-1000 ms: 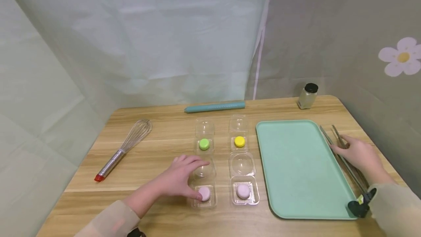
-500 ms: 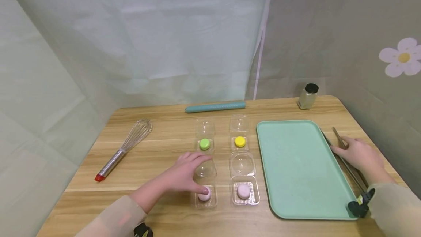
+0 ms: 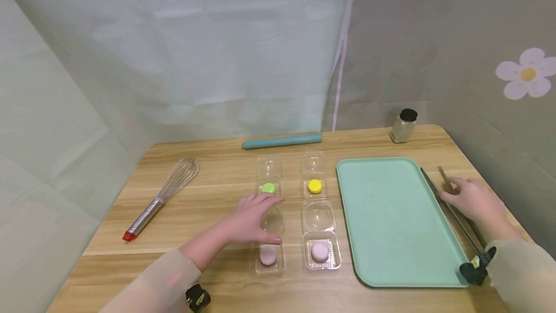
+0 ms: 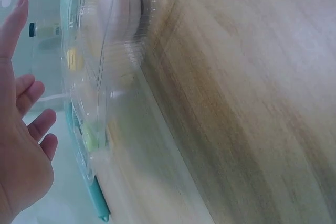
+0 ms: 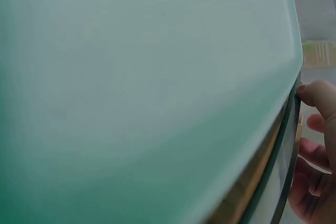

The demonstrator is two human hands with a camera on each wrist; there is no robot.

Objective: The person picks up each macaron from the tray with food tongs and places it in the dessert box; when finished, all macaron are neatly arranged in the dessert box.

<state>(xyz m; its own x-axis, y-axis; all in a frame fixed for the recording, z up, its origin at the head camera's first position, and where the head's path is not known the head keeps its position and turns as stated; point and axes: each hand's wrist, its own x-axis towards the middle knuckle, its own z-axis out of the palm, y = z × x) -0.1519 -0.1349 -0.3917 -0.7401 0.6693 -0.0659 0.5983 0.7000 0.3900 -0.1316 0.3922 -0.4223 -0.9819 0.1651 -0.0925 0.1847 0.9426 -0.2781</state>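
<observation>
My left hand [image 3: 249, 221] hovers with fingers spread over the left column of clear plastic clamshell boxes. Its thumb lies just beyond a pale purple macaron [image 3: 268, 255] sitting in the near box. A green macaron [image 3: 268, 188] rests in the far box, ahead of the fingers. Alongside are a yellow macaron [image 3: 314, 186] and another pale purple one [image 3: 320, 251] in open boxes. My right hand [image 3: 475, 202] grips metal tongs [image 3: 457, 220] by the tray's right edge. The right wrist view has the thumb against one arm [image 5: 287, 192] and the fingers curled at the outer side.
A mint green tray [image 3: 399, 221] lies between the boxes and the right hand. On the left is a whisk [image 3: 160, 200] with a red handle end. A teal stick [image 3: 282, 141] and a black-lidded jar [image 3: 404, 126] stand along the back edge, before a hanging curtain [image 3: 243, 52].
My left hand has moved forward and slightly right, off the near purple macaron that its thumb overlapped before. The right hand keeps its grip on the tongs with little movement.
</observation>
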